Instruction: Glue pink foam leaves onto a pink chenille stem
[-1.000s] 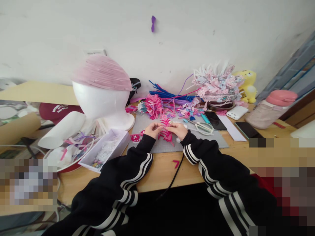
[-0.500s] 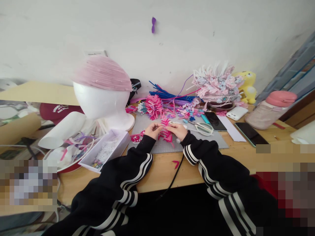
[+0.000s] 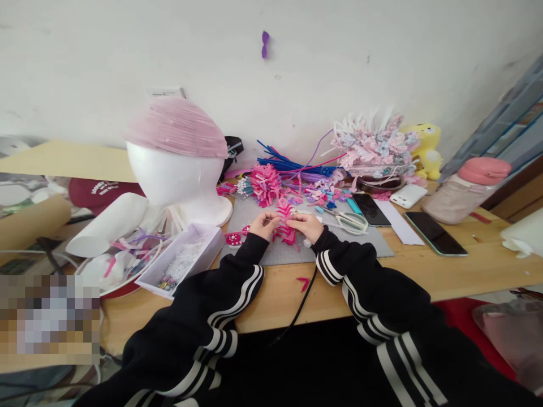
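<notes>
Between my hands is a pink piece of pipe-cleaner craft, feather-like, with a column of V-shaped pieces and a small loop at its top. My left hand pinches its left side with thumb and forefinger. From the right, my right hand pinches it in the same way, the fingertips close to the left ones. Below lies a grey cutting mat. A loose pink V-shaped piece rests on the wood nearer to me. Pink ornaments with white beads lie left of my left hand.
White-handled scissors lie right of my hands. A white foam head and a box of beads stand left. Blue pipe cleaners and a pink bundle lie behind. Phones and a bottle are right.
Both hands keep their pinch on the pink craft piece in almost the same place. No other object on the table has visibly moved.
</notes>
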